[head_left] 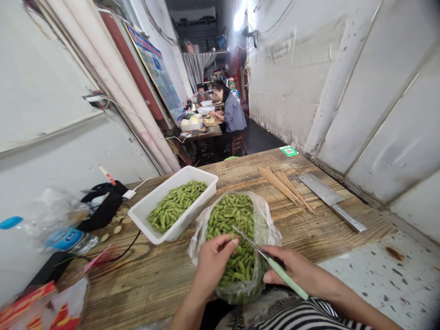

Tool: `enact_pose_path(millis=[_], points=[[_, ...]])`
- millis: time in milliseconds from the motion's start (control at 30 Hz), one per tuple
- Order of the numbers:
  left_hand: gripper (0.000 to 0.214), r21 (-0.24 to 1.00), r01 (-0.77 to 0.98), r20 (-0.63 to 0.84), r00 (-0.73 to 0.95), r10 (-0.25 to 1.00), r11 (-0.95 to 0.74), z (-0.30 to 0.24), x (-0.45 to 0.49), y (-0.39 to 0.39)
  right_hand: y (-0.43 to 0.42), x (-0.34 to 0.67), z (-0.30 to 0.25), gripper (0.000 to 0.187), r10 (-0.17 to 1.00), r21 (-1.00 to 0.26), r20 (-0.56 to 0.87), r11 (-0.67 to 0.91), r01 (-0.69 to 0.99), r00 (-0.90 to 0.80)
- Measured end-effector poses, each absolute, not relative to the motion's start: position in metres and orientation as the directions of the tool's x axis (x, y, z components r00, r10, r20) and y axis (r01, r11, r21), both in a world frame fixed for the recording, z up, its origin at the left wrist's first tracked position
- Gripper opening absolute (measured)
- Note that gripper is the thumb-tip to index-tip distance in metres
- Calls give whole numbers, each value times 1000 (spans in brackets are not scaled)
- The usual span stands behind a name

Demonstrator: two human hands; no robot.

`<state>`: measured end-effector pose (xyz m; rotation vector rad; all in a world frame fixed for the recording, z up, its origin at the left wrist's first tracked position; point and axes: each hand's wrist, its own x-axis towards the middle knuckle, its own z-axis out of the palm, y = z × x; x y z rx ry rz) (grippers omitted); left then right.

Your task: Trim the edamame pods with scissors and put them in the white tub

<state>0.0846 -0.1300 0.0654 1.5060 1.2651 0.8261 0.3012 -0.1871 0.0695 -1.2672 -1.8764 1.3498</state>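
Observation:
Directly in front of me, a clear plastic bag point(273, 229) lies open, full of green edamame pods point(237, 211). Above the pods, my left hand point(216, 256) is closed in a pinch on a soybean pod point(233, 237), of which only a bit of green shows at the fingertips. My right hand point(288, 266) is wrapped round scissors point(283, 277) with a light green handle. Their slim metal blades point up and left, with the tips close to my left fingertips. Left of the bag, a white plastic tub point(187, 227) holds more pods.
Bamboo skewers point(285, 188) and a cleaver point(332, 199) lie on the wooden table point(137, 284) to the right. On the left are a water bottle point(68, 239), a black box point(103, 208) and red packaging point(44, 309). Two people point(233, 112) sit at a farther table.

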Motion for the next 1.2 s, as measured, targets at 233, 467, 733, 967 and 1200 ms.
enact_pose_path(millis=[233,467,733,967,1200], points=[[32,865,431,96,359,928,-256,68,85,-132,-186,302,69,35,887,-892,-130,91,442,-443],[34,854,438,109,380,919,-282,74,87,-135,-187,304,74,32,890,-890,-151,67,452,-430],[30,781,557,122,307,944,-282,74,69,-122,-184,305,56,33,904,-913,-182,-10,407,-386],[34,354,896,648,-29,761,-267,91,1,-77,-182,306,54,38,936,-929,-160,-35,369,-313],[21,272,808,245,467,850,-523,66,72,-95,-182,304,53,37,933,-939,-155,-37,342,-325]])
